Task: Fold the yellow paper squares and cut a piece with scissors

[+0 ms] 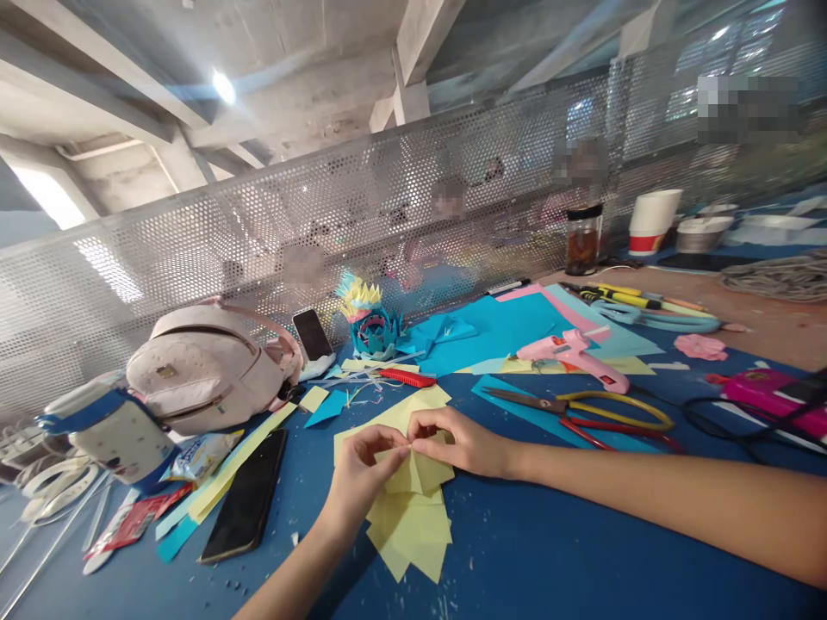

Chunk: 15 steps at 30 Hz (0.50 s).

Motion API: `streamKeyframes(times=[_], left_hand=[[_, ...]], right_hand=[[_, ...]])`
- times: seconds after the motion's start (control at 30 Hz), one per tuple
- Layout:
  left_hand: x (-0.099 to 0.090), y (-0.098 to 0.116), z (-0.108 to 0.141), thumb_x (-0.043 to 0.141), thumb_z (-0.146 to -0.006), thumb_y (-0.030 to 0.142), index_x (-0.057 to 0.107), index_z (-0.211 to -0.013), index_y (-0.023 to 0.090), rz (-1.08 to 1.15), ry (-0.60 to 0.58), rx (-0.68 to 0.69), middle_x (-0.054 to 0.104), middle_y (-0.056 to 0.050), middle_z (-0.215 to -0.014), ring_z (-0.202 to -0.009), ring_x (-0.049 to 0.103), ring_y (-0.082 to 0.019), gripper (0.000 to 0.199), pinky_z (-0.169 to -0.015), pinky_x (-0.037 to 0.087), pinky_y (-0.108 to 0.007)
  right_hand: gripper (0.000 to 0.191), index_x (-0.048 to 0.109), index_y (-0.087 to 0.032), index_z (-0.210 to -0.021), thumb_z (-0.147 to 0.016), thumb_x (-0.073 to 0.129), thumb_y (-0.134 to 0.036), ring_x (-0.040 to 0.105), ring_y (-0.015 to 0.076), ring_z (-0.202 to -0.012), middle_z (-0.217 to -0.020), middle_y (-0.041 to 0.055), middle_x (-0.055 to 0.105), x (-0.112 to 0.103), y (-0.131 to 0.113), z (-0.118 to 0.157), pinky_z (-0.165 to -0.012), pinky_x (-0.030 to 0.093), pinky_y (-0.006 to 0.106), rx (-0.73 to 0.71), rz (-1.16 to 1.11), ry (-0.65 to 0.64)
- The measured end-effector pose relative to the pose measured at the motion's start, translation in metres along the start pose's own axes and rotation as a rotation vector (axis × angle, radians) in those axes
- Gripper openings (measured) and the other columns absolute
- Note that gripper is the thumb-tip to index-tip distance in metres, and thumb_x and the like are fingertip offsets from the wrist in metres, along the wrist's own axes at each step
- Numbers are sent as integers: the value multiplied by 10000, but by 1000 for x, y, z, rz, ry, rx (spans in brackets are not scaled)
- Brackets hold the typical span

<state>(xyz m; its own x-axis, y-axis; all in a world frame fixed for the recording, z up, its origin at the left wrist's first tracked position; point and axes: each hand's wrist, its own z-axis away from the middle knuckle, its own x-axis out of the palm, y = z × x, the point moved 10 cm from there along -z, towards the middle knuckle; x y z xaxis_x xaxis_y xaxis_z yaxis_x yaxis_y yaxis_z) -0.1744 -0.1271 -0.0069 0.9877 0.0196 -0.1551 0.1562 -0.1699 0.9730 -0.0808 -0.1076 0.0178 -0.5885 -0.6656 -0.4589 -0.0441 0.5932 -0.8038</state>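
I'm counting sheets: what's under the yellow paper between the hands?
More yellow paper shows beneath, over the blue table; whatever the held piece covers can't be seen.

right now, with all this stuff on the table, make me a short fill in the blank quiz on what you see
1. The left hand and right hand hold a piece of paper coloured ____.
2. The glue gun is mostly ____.
3. The scissors lie nearer to the ____ hand than to the other.
4. The backpack is on the person's ____ side.

Missing words: yellow; pink; right; left
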Motion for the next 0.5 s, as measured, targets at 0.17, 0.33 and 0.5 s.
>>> streamKeyframes(times=[0.17, 0.33, 0.5], left_hand=[[0, 1, 1, 685, -705, 216, 660, -746, 137, 3, 10, 5, 666, -50, -733, -706, 586, -159, 92, -633, 434, -222], [-3, -2, 0, 687, -708, 216, 661, -720, 136, 2, 30, 11, 662, -47, -713, -670, 569, -146, 86, -600, 420, -211], [-1, -1, 1, 685, -722, 230, 668, -726, 137, 10, 21, 26, 661, -45, -715, -690, 572, -150, 94, -629, 425, -218]], right_hand=[[106, 540, -159, -819, -884, 474, -211, 493, 125, -757, -783, -2, 530, 0, -2, -1, -706, 379, 227, -19, -6, -3], [117, 550, -156, -813, -882, 474, -213, 489, 125, -748, -773, 0, 536, 1, -3, -1, -706, 382, 231, -30, -3, -9], [117, 559, -154, -822, -879, 481, -219, 495, 128, -751, -777, 4, 544, 1, -4, -1, -715, 390, 239, -41, -7, -7]])
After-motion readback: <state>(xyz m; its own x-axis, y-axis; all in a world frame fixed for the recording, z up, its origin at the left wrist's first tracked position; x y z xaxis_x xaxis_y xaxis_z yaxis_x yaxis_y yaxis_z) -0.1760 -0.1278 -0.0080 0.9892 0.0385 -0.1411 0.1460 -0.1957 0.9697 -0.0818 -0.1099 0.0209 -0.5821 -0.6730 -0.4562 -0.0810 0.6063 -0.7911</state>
